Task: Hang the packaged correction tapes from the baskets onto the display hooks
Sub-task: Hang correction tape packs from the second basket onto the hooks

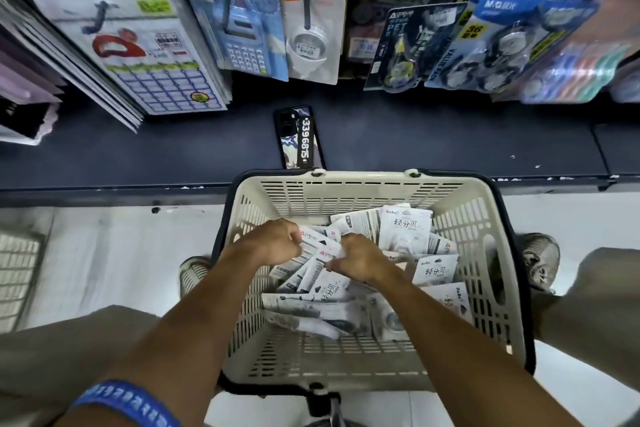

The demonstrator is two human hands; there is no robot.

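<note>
Both your forearms reach down and forward into the cream basket (349,191), wrists bent so the backs of the hands face the camera. Your left hand (273,241) has its fingers curled under, pinching the top edge of a packaged correction tape (313,239) from the pile. Your right hand (360,258) sits just beside it, fingers tucked down among the same packets (405,229); it seems to be gripping one too, though the fingertips are hidden under the knuckles. A blue rubbery wristband (128,402) with pale lettering circles your left forearm near the bottom edge.

The basket is stiff moulded plastic, its walls slotted in long rows, with a dark rim and handle. The packets inside are flat white cards with glossy blister fronts and black printed characters, lying loose and overlapping at all angles, mostly in the far half.

Beyond the basket, a phone (299,137) in a patterned case lies flat on the dark matte shelf ledge (138,156). Above hang carded goods on display hooks (306,9): a calculator pack (242,42), and blue blister packs (502,42) at the right, blurred.
</note>
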